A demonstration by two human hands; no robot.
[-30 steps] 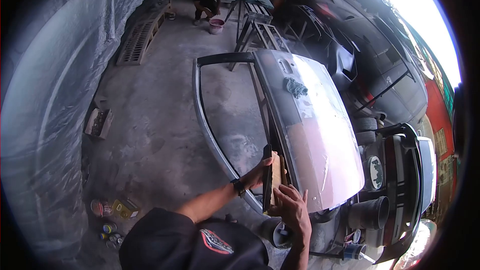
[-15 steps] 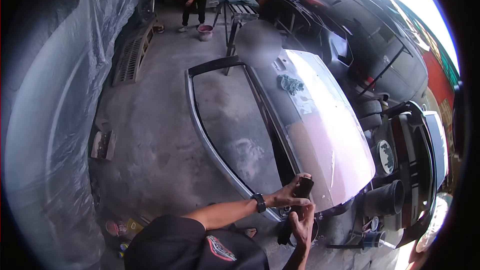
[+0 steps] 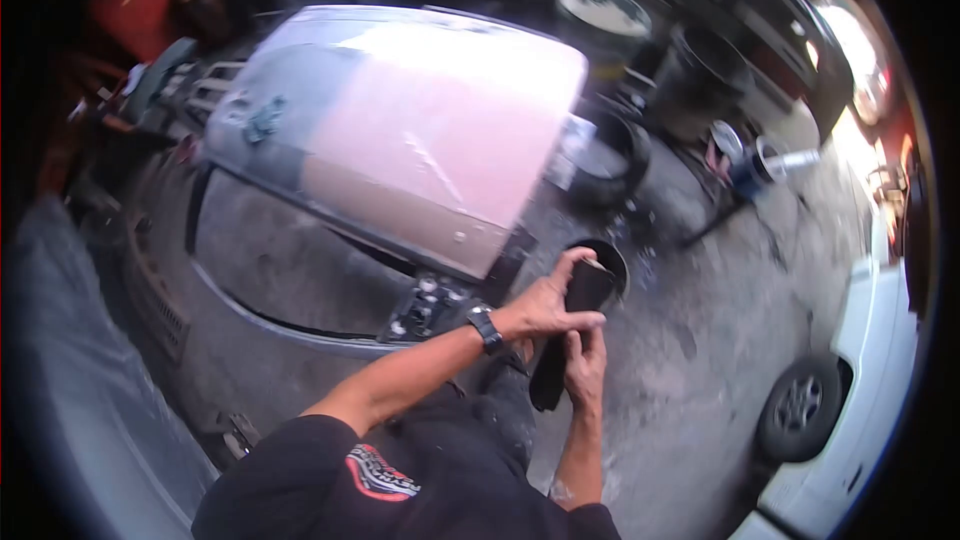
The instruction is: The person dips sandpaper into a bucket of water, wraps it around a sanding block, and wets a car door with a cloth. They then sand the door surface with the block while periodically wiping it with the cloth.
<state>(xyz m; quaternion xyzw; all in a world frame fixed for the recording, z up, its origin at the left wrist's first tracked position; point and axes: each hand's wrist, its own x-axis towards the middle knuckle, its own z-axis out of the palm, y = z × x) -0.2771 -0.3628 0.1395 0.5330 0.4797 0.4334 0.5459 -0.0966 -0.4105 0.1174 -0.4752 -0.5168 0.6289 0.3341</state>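
In the garage, the car door point(image 3: 420, 130) lies flat, and its pink panel seems already sanded. Your left hand point(image 3: 545, 308) and right hand point(image 3: 587, 365) grip the dark sanding strip point(image 3: 583, 292) with closed fingers, above the floor point(image 3: 690, 340), beside the door's corner.

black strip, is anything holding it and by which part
Both hands hold the black strip: the left hand pinches its upper end, the right hand grips its middle.

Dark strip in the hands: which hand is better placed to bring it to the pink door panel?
Probably the left hand: it grips the upper end of the dark strip, nearer the door panel. The right hand holds the lower part, farther away.
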